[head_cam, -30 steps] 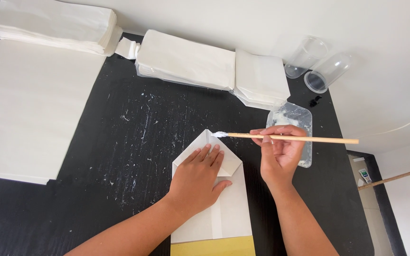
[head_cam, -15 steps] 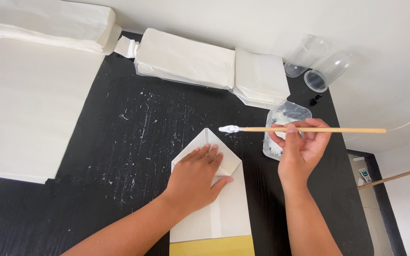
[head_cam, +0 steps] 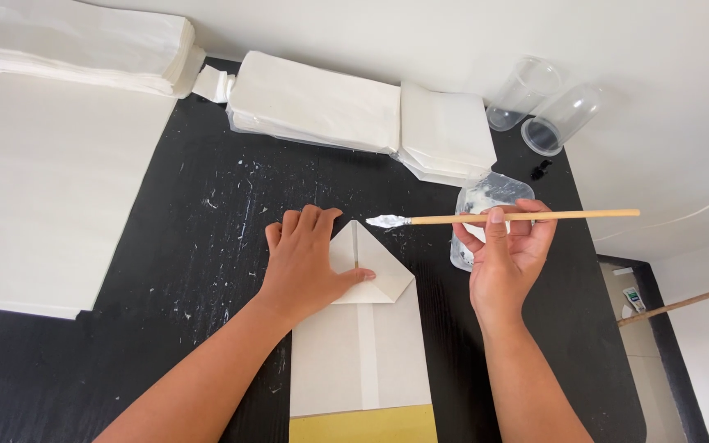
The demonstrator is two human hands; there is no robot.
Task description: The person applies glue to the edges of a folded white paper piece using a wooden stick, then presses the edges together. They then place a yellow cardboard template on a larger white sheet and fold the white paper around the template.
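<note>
A white paper bag (head_cam: 367, 344) lies flat on the black table (head_cam: 198, 246), its top end folded into a triangular point. My left hand (head_cam: 309, 262) presses flat on the left side of that folded point. My right hand (head_cam: 506, 254) holds a thin wooden brush (head_cam: 519, 217) level above the table, its white glue-coated tip (head_cam: 386, 221) pointing left, just right of the fold and clear of the paper. Under my right hand sits a clear plastic glue tub (head_cam: 486, 205).
Stacks of white paper bags (head_cam: 322, 102) line the table's far edge, with another stack (head_cam: 84, 41) at far left and a large white sheet (head_cam: 43, 189) on the left. Two clear plastic cups (head_cam: 543, 107) lie at far right. A yellow sheet (head_cam: 363, 425) shows beneath the bag's near end.
My right hand has drawn the brush away from the folded tip, moving right and slightly up. My left hand has slid left, uncovering more of the triangular fold.
</note>
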